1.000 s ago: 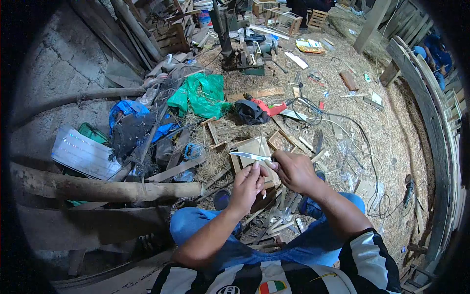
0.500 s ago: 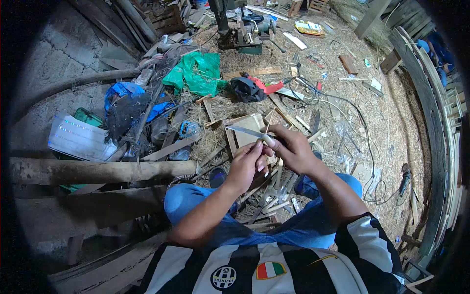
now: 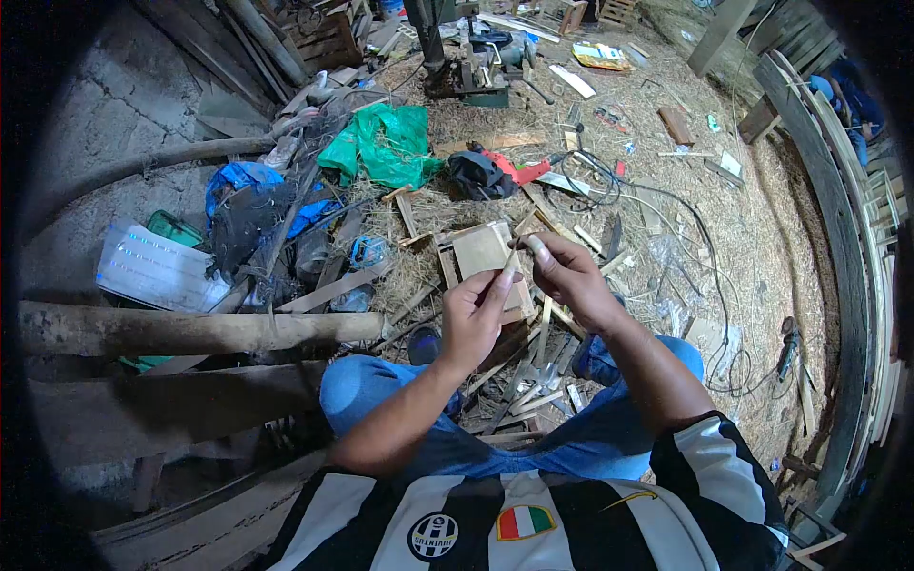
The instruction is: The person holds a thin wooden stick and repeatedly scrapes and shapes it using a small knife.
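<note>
Shirt badge [image 3: 433,536] reads JUVENTUS; print on white sheet [image 3: 157,268] at the floor's [image 3: 762,276] left side, illegible, likewise yellow packet [image 3: 602,55] near its far edge. Left hand [image 3: 479,316]: fingers pinching slim pale stick [image 3: 512,259], above wooden board [image 3: 479,255]. Right hand [image 3: 576,281], just beside: fingers curled on pale handle [image 3: 535,245]; blade not made out. Person [image 3: 847,100] at far right, partly screened by plank rail [image 3: 838,190]. Ahead: green plastic [image 3: 381,143], red tool [image 3: 519,169], tangled cable [image 3: 700,224].

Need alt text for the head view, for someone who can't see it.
The left hand seemingly pinches a slim pale piece close to the right hand, whose hold is unclear. Below lie wood scraps; beyond, a green plastic sheet.
</note>
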`<state>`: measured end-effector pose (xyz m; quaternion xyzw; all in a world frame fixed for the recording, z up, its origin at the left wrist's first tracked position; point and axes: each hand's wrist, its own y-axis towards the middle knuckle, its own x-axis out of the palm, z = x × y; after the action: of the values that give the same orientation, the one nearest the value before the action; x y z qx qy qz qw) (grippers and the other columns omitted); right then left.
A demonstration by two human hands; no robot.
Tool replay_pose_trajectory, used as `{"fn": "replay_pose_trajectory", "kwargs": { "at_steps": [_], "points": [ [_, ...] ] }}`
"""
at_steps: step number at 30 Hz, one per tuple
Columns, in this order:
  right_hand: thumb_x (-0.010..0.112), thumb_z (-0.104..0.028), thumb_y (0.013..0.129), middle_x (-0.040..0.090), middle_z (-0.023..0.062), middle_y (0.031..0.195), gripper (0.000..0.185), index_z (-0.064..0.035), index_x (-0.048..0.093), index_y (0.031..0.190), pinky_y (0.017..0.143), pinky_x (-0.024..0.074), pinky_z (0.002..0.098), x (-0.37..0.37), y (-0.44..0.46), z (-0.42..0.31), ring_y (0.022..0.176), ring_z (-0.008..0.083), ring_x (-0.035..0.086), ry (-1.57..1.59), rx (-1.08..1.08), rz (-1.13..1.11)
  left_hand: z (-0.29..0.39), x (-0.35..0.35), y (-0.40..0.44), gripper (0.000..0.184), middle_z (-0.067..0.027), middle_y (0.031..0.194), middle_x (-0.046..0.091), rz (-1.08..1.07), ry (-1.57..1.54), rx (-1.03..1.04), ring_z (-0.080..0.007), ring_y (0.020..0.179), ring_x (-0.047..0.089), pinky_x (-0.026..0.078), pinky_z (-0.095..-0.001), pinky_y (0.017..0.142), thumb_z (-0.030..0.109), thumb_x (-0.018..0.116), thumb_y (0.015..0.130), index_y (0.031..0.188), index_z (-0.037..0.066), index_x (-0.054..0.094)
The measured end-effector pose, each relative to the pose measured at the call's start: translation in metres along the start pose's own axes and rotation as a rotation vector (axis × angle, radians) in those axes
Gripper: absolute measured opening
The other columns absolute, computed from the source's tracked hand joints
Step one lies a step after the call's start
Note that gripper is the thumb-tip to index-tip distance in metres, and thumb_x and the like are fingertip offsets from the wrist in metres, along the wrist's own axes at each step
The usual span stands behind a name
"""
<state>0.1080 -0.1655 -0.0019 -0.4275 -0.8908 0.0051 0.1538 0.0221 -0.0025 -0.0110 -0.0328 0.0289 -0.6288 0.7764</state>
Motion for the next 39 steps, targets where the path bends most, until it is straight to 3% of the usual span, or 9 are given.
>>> {"fn": "replay_pose_trajectory", "kwargs": {
  "at_steps": [7, 11, 14, 16, 17, 18, 20, 32, 39],
  "points": [
    [0.053, -0.028, 0.104, 0.046, -0.008, 0.076, 0.033, -0.0056, 0.058, 0.127, 0.053, 0.0293, 0.0216, 0.003, 0.002, 0.0, 0.062, 0.003, 0.038, -0.047, -0.041, 0.056, 0.003, -0.002, -0.002, 0.034, 0.0067, 0.054, 0.045, -0.015, -0.027, 0.027, -0.0021, 0.044, 0.039, 0.035, -0.0212, 0.043, 0.029, 0.053, 0.103, 0.102, 0.001, 0.072],
    [0.053, -0.028, 0.104, 0.049, -0.0083, 0.082, 0.033, -0.0052, 0.057, 0.128, 0.056, 0.0345, 0.0223, 0.005, 0.001, -0.002, 0.065, 0.0038, 0.041, -0.121, -0.065, 0.071, 0.004, -0.004, -0.003, 0.039, 0.0054, 0.056, 0.043, -0.156, -0.09, -0.153, -0.0025, 0.047, 0.039, 0.037, -0.0212, 0.044, 0.032, 0.047, 0.106, 0.1, 0.0, 0.068],
    [0.055, -0.029, 0.102, 0.057, -0.0013, 0.078, 0.032, -0.0055, 0.06, 0.123, 0.058, 0.0422, 0.0289, 0.0, 0.002, 0.003, 0.063, 0.012, 0.052, -0.216, -0.118, 0.101, 0.0, -0.002, -0.003, 0.039, 0.0049, 0.057, 0.041, -0.175, -0.161, -0.197, -0.0033, 0.048, 0.038, 0.037, -0.0212, 0.045, 0.033, 0.043, 0.107, 0.096, 0.002, 0.064],
    [0.058, -0.028, 0.101, 0.055, 0.0052, 0.072, 0.031, -0.0011, 0.06, 0.116, 0.056, 0.0411, 0.0311, -0.002, 0.002, -0.002, 0.063, 0.0132, 0.052, -0.809, -0.269, 0.111, -0.001, -0.002, -0.002, 0.039, 0.0048, 0.058, 0.04, -0.173, -0.227, -0.233, -0.0038, 0.048, 0.037, 0.038, -0.0213, 0.045, 0.034, 0.042, 0.107, 0.093, 0.003, 0.062],
    [0.058, -0.028, 0.099, 0.059, 0.0136, 0.073, 0.027, -0.0023, 0.062, 0.106, 0.06, 0.0455, 0.0381, 0.001, -0.002, -0.006, 0.067, 0.0266, 0.061, -0.948, -0.27, 0.132, 0.0, -0.003, 0.0, 0.039, 0.0053, 0.057, 0.039, -0.155, -0.299, -0.277, -0.0043, 0.048, 0.036, 0.038, -0.0213, 0.045, 0.035, 0.041, 0.107, 0.091, 0.005, 0.06],
    [0.058, -0.028, 0.099, 0.059, 0.0136, 0.073, 0.027, -0.0023, 0.062, 0.106, 0.06, 0.0455, 0.0381, 0.002, -0.003, -0.006, 0.067, 0.0266, 0.061, -0.947, -0.273, 0.134, 0.0, -0.003, 0.0, 0.038, 0.0058, 0.057, 0.037, -0.137, -0.372, -0.321, -0.0049, 0.047, 0.035, 0.038, -0.0213, 0.045, 0.035, 0.04, 0.107, 0.09, 0.006, 0.057],
    [0.059, -0.03, 0.097, 0.061, 0.0149, 0.074, 0.022, -0.0079, 0.061, 0.097, 0.057, 0.0459, 0.0461, 0.002, -0.004, -0.006, 0.068, 0.038, 0.062, -1.101, -0.467, 0.149, -0.001, -0.004, 0.0, 0.036, 0.0062, 0.057, 0.035, -0.134, -0.405, -0.328, -0.005, 0.047, 0.034, 0.037, -0.0217, 0.044, 0.035, 0.041, 0.107, 0.09, 0.007, 0.054],
    [0.064, -0.027, 0.09, 0.06, 0.0092, 0.073, 0.016, -0.0126, 0.062, 0.096, 0.051, 0.0459, 0.0446, 0.003, -0.009, -0.016, 0.063, 0.0329, 0.063, -1.262, -0.553, 0.131, 0.007, -0.007, -0.005, 0.033, 0.006, 0.053, 0.029, -0.212, -0.465, -0.293, -0.0054, 0.042, 0.027, 0.028, -0.0236, 0.037, 0.033, 0.04, 0.107, 0.091, 0.007, 0.053],
    [0.062, -0.032, 0.093, 0.061, 0.0084, 0.073, 0.019, -0.0132, 0.063, 0.094, 0.051, 0.0454, 0.0444, -0.011, -0.001, -0.015, 0.063, 0.0325, 0.062, -1.295, -0.577, 0.225, 0.007, -0.011, -0.004, 0.033, 0.0059, 0.052, 0.024, -0.319, -0.799, -0.389, -0.0066, 0.041, 0.024, 0.026, -0.0232, 0.036, 0.033, 0.04, 0.107, 0.09, 0.008, 0.052]
  ]
}}
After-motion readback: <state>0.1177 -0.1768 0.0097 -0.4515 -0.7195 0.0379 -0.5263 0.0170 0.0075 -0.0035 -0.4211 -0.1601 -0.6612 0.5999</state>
